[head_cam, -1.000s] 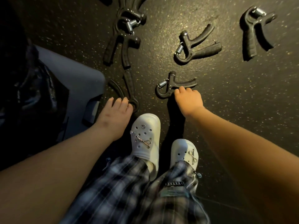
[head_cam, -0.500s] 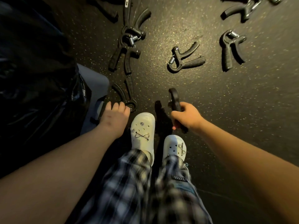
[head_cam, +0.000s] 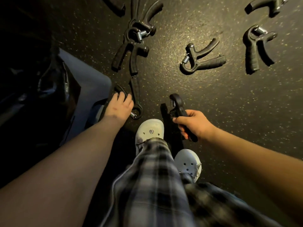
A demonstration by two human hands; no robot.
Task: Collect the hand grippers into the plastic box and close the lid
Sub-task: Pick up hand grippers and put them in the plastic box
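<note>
Several black hand grippers with steel springs lie on the dark speckled floor. My right hand (head_cam: 195, 123) grips one hand gripper (head_cam: 176, 104) by its handles, lifted off the floor with its spring end pointing away. My left hand (head_cam: 120, 106) curls its fingers over the left handle of another hand gripper (head_cam: 135, 89) that lies on the floor next to the grey plastic box (head_cam: 91, 81). Loose grippers lie further off: one in the middle (head_cam: 201, 59), one on the right (head_cam: 255, 48) and a pair on the left (head_cam: 129, 54).
A shiny black bag (head_cam: 49, 82) covers the box's left part. More grippers lie at the top edge (head_cam: 265, 5) and top left (head_cam: 144, 20). My white clogs (head_cam: 150, 130) and plaid trouser legs (head_cam: 155, 185) stand just below both hands.
My right hand picked a gripper up off the floor and now holds it raised. My left hand's fingers went from lying flat to curling over the near gripper's handle.
</note>
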